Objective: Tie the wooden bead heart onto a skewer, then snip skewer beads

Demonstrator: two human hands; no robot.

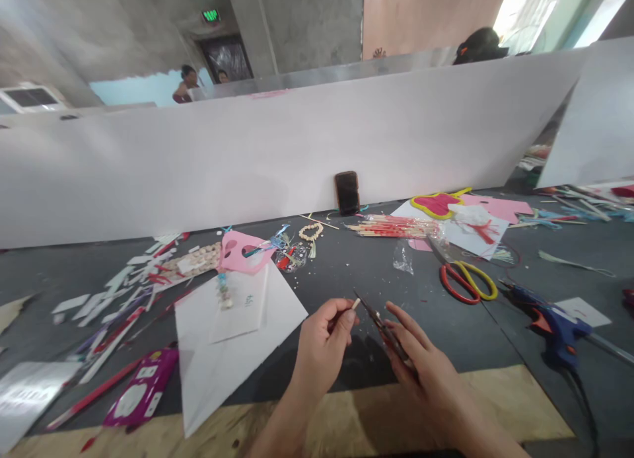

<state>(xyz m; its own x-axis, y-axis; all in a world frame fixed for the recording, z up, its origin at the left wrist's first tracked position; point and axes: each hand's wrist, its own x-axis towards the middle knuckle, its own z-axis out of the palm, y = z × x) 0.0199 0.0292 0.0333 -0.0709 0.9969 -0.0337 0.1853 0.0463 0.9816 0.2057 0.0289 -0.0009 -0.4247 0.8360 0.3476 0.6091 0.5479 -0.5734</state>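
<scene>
Left hand [321, 342]: grip closed, thumb and fingers pinching a short pale stick [355, 304], its tip poking out past the fingers. Right hand [426, 382]: grip partly curled around a narrow dark tool [382, 329], either small snips or tweezers, cannot tell which. Tool tips sit close to the stick; contact unclear. Step in hand looks like working on the stick end with that tool. Small crumbs [370, 316] lie on the dark surface [460, 339] just below the tool.

Both hands are in front of a black phone [347, 192] propped against a white board [198, 174]. Left of the phone: a bead string [311, 231], a pink cut-out [245, 252], a large white paper sheet [232, 352], and further out a purple packet [141, 386]. Right of the phone: a bundle of red-marked sticks [391, 227], red-and-yellow scissors [465, 281], and further out a blue hot glue gun [545, 326]. Beyond the board, right of the phone, another person's dark hair [480, 45] shows.
</scene>
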